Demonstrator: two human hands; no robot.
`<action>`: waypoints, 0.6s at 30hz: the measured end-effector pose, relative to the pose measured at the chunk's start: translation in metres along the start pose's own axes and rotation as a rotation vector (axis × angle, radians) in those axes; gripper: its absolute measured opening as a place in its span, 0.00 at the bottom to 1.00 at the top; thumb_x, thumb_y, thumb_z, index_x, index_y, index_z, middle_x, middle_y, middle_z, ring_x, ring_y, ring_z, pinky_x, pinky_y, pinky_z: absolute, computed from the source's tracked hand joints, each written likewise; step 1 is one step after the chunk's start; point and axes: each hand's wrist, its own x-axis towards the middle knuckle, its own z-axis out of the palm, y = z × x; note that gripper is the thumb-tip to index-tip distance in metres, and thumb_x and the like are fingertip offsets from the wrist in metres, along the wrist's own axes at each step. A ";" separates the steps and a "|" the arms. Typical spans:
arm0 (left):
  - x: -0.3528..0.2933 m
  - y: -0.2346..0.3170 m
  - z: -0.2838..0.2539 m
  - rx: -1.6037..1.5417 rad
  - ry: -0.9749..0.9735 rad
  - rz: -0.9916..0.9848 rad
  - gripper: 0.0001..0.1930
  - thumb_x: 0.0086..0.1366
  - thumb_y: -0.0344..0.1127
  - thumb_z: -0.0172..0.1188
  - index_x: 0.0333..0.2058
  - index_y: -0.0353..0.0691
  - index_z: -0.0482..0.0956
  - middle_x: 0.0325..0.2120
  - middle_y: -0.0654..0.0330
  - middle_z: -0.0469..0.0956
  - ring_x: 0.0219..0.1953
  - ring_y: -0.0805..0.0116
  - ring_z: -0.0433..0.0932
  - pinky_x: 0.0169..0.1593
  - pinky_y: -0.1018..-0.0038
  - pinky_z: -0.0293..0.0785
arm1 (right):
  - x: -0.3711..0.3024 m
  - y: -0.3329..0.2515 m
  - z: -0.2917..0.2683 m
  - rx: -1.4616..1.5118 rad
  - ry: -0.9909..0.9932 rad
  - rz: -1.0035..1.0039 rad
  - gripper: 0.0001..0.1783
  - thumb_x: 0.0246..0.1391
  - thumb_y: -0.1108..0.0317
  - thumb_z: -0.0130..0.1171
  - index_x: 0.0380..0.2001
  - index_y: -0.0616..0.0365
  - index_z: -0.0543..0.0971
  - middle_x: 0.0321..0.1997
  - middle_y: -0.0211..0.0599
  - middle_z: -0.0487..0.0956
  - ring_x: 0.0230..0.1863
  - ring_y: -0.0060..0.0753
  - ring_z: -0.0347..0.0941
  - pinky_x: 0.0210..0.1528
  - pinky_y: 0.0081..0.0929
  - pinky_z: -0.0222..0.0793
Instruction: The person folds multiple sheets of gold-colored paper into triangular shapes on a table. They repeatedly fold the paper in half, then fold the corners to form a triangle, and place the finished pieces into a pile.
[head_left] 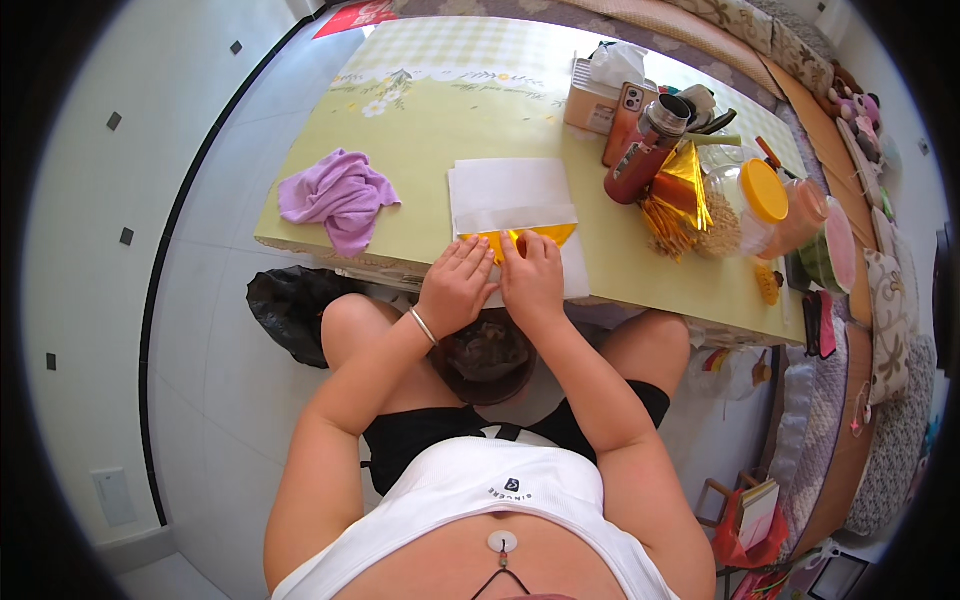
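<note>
Pale floor (230,370) borders the yellow-green surface (480,120). At its near edge, gold foil (560,233) lies on white paper (510,187) under bent left fingers (472,252) and right fingers (541,247); whether they pinch it is unclear.

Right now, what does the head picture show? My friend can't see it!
A person's left hand and right hand touch a shiny gold sheet on white paper, at the near edge of a pale green table. A crumpled purple cloth lies to the left; a phone, dark red bottle and yellow-lidded jar are to the right.
</note>
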 end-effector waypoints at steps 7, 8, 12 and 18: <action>0.000 0.000 0.006 0.032 -0.030 -0.011 0.26 0.63 0.42 0.61 0.55 0.29 0.76 0.59 0.44 0.73 0.64 0.47 0.69 0.70 0.54 0.59 | 0.001 0.001 -0.002 0.029 -0.001 -0.007 0.19 0.55 0.67 0.60 0.50 0.58 0.82 0.47 0.43 0.73 0.51 0.50 0.68 0.61 0.47 0.63; 0.000 0.000 0.005 0.030 -0.033 -0.007 0.26 0.63 0.42 0.61 0.55 0.29 0.76 0.59 0.44 0.73 0.64 0.47 0.69 0.70 0.54 0.59 | 0.000 0.001 0.000 0.023 0.001 -0.008 0.19 0.55 0.67 0.60 0.50 0.58 0.82 0.47 0.42 0.73 0.51 0.49 0.68 0.61 0.47 0.63; 0.002 0.001 -0.001 0.075 -0.031 0.004 0.26 0.64 0.45 0.60 0.54 0.31 0.78 0.58 0.45 0.74 0.62 0.45 0.71 0.69 0.54 0.60 | 0.002 0.000 -0.002 -0.028 -0.009 -0.002 0.19 0.54 0.66 0.59 0.50 0.56 0.82 0.48 0.41 0.73 0.52 0.48 0.68 0.59 0.46 0.63; 0.004 -0.013 0.002 -0.127 0.049 -0.156 0.17 0.61 0.43 0.65 0.46 0.41 0.83 0.50 0.55 0.82 0.59 0.53 0.75 0.59 0.57 0.68 | 0.007 -0.001 -0.010 -0.078 -0.068 -0.032 0.20 0.53 0.65 0.60 0.50 0.54 0.82 0.48 0.38 0.74 0.52 0.46 0.69 0.57 0.46 0.65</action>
